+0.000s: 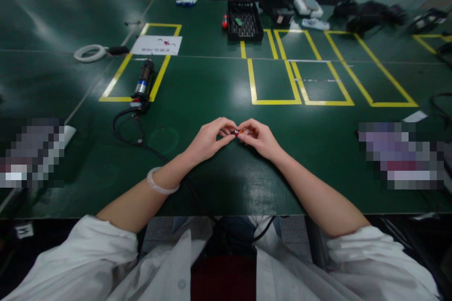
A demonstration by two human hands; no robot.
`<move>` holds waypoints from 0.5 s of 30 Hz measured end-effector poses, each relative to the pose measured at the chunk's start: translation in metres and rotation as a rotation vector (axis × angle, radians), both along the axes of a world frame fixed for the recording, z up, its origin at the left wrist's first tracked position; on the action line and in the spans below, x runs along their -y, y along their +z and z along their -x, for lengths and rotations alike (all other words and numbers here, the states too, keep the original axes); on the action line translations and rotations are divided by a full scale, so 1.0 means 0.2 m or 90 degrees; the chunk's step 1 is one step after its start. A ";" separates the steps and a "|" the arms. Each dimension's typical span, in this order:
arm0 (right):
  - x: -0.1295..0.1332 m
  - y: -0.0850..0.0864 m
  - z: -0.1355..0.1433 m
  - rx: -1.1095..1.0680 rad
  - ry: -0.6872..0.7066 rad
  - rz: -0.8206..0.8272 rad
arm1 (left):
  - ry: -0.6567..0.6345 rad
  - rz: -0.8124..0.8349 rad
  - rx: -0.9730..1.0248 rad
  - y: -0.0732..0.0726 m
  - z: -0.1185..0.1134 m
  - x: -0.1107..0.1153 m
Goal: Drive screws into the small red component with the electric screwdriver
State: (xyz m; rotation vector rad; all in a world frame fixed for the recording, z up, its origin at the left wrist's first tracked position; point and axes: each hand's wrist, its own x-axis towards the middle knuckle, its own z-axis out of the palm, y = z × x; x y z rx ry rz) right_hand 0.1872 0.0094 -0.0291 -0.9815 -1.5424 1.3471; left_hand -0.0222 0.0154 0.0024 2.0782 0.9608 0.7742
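Note:
In the head view, my left hand [212,139] and my right hand [259,138] meet at the fingertips above the green table. Both pinch a tiny red, orange and black part [236,133] between thumbs and fingers. Its exact kind is too small to tell, and the fingers partly cover it. A pale bangle [160,182] circles my left wrist. To the left of my hands lies a corded cylindrical tool [143,80], black and silver with a blue band and a thin tip.
Yellow tape outlines [277,102] mark the table [197,89]. A black crate [245,36] holding a green piece stands at the back, beside a red object [225,21]. A printed sheet [157,45] and a white coil [90,53] lie left. Blurred-out devices flank both sides.

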 end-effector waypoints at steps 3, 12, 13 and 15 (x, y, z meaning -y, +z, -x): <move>0.00 0.01 0.00 -0.059 0.011 0.067 | -0.021 -0.072 -0.048 0.01 0.00 0.01; 0.00 0.01 0.01 -0.079 0.037 0.100 | 0.015 -0.049 -0.064 0.02 -0.01 0.02; 0.00 0.01 0.01 -0.082 0.024 0.087 | 0.027 -0.039 -0.053 0.02 -0.01 0.02; 0.00 0.00 0.01 -0.081 0.002 0.057 | 0.044 -0.028 -0.035 0.02 -0.01 0.02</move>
